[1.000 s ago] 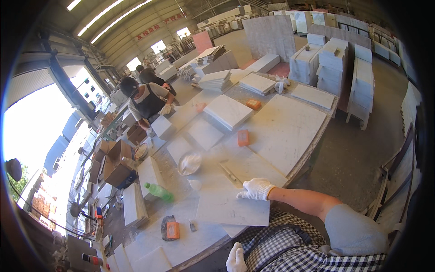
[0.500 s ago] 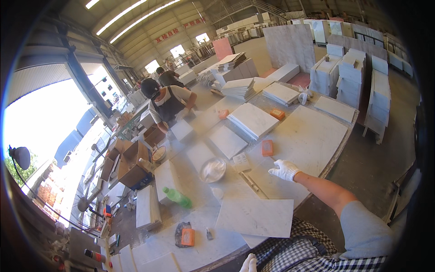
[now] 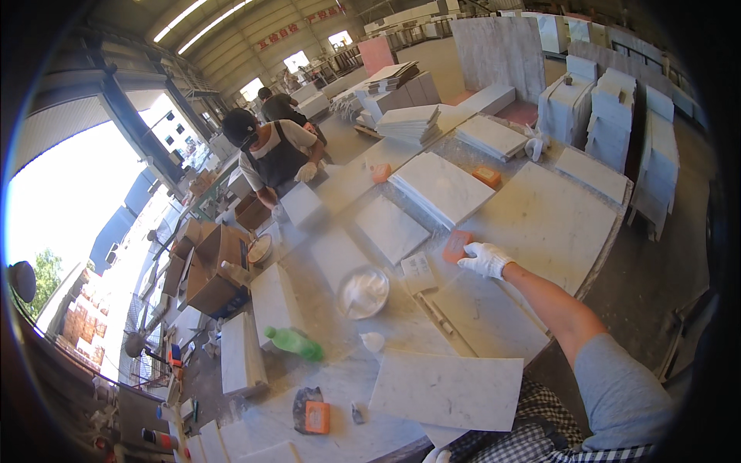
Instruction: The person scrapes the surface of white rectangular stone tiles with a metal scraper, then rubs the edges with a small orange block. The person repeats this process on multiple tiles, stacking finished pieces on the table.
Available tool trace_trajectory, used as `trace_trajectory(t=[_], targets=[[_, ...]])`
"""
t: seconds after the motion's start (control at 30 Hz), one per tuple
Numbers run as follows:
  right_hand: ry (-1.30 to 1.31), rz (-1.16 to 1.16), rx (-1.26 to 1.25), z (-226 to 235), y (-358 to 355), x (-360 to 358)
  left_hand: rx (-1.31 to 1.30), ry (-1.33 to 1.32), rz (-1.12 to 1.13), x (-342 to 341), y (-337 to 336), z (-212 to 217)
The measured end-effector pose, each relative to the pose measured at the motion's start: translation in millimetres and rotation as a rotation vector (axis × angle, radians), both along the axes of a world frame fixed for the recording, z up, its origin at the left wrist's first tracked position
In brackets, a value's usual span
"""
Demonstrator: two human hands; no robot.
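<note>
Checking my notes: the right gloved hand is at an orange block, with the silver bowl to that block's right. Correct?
Wrong side: in the head view, the right gloved hand is at an orange block, but the silver bowl is to that block's left.

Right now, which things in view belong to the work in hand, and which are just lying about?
Apparently in the work:
- white-gloved right hand
- orange rectangular block at that hand
- flat pale stone slab nearest the person

Apparently lying about:
- green plastic bottle
- open brown cardboard box
</note>
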State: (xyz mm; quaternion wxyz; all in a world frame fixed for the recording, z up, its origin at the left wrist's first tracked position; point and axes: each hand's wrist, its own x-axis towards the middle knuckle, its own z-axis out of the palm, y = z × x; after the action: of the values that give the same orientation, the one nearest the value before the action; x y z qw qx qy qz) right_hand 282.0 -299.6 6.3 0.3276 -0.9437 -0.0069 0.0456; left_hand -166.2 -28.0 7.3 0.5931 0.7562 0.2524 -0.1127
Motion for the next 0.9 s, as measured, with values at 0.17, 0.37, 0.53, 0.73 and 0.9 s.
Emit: trace_trajectory(t=[0.17, 0.37, 0.53, 0.73, 0.9], targets=[[-0.106, 0.056, 0.067, 4, 25, -30, 0.014, -0.015, -0.056, -2, -1, -4], [0.152, 0.279, 0.3, 35, 26, -134, 0.007, -0.063, -0.177, 0, -11, 3], [0.374, 0.537, 0.051, 64, 29, -196, -0.035, -0.171, -0.273, 6, -16, 6], [0.238, 0.475, -0.129, 74, 51, -213, 0.044, -0.406, -0.461, 14, -16, -32], [0.277, 0.431, -0.193, 68, 68, -213, 0.443, -0.672, -0.653, 20, -8, -59]])
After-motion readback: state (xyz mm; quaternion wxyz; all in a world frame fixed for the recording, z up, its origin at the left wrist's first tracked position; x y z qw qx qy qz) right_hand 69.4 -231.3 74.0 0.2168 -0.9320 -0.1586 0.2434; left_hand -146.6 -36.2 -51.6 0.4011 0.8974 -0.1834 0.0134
